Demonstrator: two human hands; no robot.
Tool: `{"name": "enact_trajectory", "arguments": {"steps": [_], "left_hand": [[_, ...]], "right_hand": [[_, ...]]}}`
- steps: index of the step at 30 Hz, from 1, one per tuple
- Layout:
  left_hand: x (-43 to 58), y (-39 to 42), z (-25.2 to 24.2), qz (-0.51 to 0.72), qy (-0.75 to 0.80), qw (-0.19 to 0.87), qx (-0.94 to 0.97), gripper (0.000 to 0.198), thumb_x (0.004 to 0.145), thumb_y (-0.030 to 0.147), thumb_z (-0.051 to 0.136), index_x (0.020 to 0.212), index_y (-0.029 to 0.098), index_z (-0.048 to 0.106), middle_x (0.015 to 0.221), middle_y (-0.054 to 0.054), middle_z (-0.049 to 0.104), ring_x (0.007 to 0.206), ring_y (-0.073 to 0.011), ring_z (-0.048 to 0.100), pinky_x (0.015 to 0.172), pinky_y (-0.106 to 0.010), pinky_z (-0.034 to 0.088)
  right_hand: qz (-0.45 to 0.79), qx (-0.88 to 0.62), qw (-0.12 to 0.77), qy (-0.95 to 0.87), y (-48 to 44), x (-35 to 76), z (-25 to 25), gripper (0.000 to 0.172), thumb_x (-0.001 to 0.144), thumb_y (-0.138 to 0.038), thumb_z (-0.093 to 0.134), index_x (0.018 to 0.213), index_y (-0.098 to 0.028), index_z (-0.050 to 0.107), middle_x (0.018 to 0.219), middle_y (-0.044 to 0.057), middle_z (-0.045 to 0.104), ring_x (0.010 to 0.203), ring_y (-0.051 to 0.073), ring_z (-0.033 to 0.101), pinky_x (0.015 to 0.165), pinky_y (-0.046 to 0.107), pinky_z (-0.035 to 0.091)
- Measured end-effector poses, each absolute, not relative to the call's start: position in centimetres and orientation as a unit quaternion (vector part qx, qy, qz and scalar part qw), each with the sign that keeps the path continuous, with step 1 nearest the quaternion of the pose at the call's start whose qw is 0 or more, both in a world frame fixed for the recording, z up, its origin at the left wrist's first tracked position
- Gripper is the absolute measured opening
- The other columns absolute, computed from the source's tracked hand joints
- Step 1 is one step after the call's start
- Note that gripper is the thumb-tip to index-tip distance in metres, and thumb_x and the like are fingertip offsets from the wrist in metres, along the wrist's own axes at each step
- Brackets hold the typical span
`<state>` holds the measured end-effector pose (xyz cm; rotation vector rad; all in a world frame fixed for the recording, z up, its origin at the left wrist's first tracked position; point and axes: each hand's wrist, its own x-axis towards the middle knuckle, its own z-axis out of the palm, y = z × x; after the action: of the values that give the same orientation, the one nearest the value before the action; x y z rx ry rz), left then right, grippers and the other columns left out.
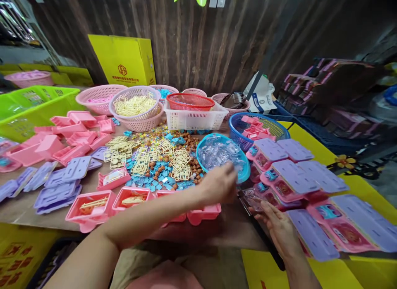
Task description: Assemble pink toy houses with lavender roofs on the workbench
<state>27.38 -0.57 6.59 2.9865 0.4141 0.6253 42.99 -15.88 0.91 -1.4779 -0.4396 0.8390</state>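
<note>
My left hand point(221, 183) reaches across to the right, at the near rim of a turquoise basin point(203, 167). Its fingers curl downward, but motion smears them and hides what they may hold. Small clear plastic pieces point(221, 150) fill the basin. Just right of it, my right hand point(274, 220) pinches a clear plastic piece point(253, 199) between thumb and fingers. Below that hand lies a long black-handled tool point(263, 235), partly covered. Pink toy cases with purple lids point(293, 177) stand beside my right hand.
Open pink boxes point(91, 206) holding parts line the table's near edge. Cream frames point(181, 164), blue and brown bits are heaped mid-table. Purple lids point(68, 173) and pink trays point(77, 136) lie left. Baskets point(136, 102) stand behind, with a blue basket point(259, 129) at right.
</note>
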Motion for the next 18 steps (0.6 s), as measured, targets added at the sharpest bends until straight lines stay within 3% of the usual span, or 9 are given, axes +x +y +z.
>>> {"name": "enact_trajectory", "arguments": {"steps": [2, 4, 7, 12, 18], "left_hand": [[26.0, -5.5, 4.1, 0.195, 0.009, 0.008, 0.981, 0.021, 0.088, 0.022, 0.038, 0.083, 0.013, 0.056, 0.085, -0.006, 0.052, 0.075, -0.0167, 0.051, 0.065, -0.029, 0.042], [25.2, -9.0, 1.2, 0.187, -0.049, -0.033, 0.981, 0.022, 0.088, 0.021, 0.039, 0.087, 0.012, 0.058, 0.091, -0.008, 0.053, 0.078, -0.0170, 0.053, 0.067, -0.030, 0.042], [25.5, -11.0, -2.7, 0.152, 0.023, -0.089, 0.984, 0.025, 0.087, 0.022, 0.042, 0.091, 0.008, 0.062, 0.096, -0.011, 0.057, 0.087, -0.0208, 0.056, 0.078, -0.035, 0.043], [27.7, -10.6, -5.6, 0.134, 0.136, -0.183, 0.964, 0.032, 0.084, 0.012, 0.039, 0.104, 0.004, 0.063, 0.101, -0.016, 0.062, 0.095, -0.0249, 0.059, 0.087, -0.044, 0.042], [27.4, -10.9, -6.1, 0.176, 0.136, -0.228, 0.948, 0.041, 0.084, 0.015, 0.034, 0.110, -0.003, 0.059, 0.112, -0.022, 0.062, 0.110, -0.0282, 0.056, 0.105, -0.051, 0.030]], "right_hand": [[0.345, -0.676, 0.624, -0.188, -17.1, 43.3, -0.1, 0.040, 0.051, -0.048, 0.078, 0.079, -0.019, 0.072, 0.079, 0.005, 0.073, 0.065, 0.019, 0.067, 0.052, 0.025, 0.053], [0.318, -0.711, 0.589, -0.214, -17.9, 43.4, -1.0, 0.041, 0.054, -0.050, 0.075, 0.081, -0.019, 0.073, 0.077, 0.005, 0.073, 0.064, 0.018, 0.066, 0.054, 0.026, 0.053], [0.271, -0.757, 0.509, -0.308, -18.2, 42.9, -2.2, 0.039, 0.063, -0.050, 0.069, 0.087, -0.021, 0.073, 0.080, 0.005, 0.073, 0.067, 0.019, 0.065, 0.062, 0.030, 0.054], [0.118, -0.753, 0.404, -0.506, -17.0, 41.0, -4.5, 0.033, 0.080, -0.043, 0.050, 0.093, -0.021, 0.071, 0.100, 0.009, 0.069, 0.094, 0.024, 0.062, 0.086, 0.040, 0.049], [-0.045, -0.766, 0.256, -0.589, -16.0, 40.2, -7.0, 0.040, 0.089, -0.038, 0.034, 0.105, -0.022, 0.067, 0.106, 0.013, 0.064, 0.095, 0.026, 0.057, 0.082, 0.043, 0.049]]}}
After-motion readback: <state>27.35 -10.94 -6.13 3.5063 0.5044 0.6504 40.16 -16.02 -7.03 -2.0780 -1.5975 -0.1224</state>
